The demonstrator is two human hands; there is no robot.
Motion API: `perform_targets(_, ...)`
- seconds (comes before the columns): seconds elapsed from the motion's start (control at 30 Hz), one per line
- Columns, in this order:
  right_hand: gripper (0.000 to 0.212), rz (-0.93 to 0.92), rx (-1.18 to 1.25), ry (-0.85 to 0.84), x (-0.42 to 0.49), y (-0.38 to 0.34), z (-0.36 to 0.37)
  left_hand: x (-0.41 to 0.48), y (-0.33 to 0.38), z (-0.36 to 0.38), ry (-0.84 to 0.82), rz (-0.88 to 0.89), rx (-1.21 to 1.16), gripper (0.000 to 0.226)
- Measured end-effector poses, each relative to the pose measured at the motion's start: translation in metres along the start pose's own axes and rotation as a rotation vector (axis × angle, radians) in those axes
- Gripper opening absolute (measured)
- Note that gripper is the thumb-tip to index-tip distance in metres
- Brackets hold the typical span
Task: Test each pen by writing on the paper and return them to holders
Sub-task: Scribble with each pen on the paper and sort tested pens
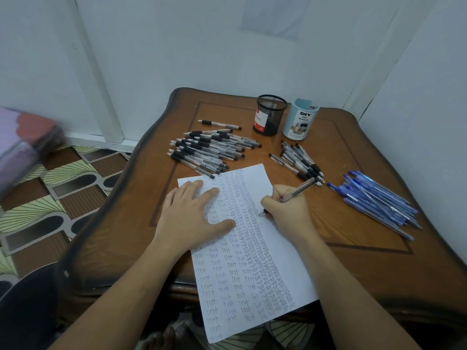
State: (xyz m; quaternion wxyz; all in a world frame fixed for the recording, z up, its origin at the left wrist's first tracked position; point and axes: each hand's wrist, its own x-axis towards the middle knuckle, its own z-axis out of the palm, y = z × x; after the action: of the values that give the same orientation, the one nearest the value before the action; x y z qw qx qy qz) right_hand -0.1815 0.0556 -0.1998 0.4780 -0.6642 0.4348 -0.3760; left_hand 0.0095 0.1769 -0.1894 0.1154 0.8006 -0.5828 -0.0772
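A white paper (255, 279) covered in columns of the word "test" lies on the wooden table (353, 263), its lower end hanging over the front edge. My left hand (194, 215) rests flat on the sheet's upper left, fingers spread. My right hand (286, 205) grips a clear black-grip pen (299, 189) with its tip on the paper's right part. Two holders stand at the back: a black mesh cup (270, 114) and a light blue cup (300, 120).
A big pile of black-grip pens (209, 150) lies left of the holders, with one single pen (218, 124) behind it. A smaller black pile (299, 160) sits below the cups. Blue pens (374, 200) lie heaped at right. Walls close behind and right.
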Motion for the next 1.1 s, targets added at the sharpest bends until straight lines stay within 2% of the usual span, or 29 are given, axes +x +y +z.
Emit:
perform_targets(0.5,0.041,-0.033,0.002,0.020,-0.0011,-0.0022,0.0002,-0.0006,0.0008,-0.0003,0.005,0.001,-0.005,0.095)
perform_targets(1.0,0.040,0.011,0.019,-0.006,0.0005,0.0003,-0.0020,-0.0005,0.0004,0.0006,0.005,0.005,-0.007,0.094)
perform_targets(1.1,0.043,0.047,0.067,0.046,0.0017,-0.0057,-0.0029,-0.0002,0.0005,0.0001,-0.001,0.002,-0.003,0.094)
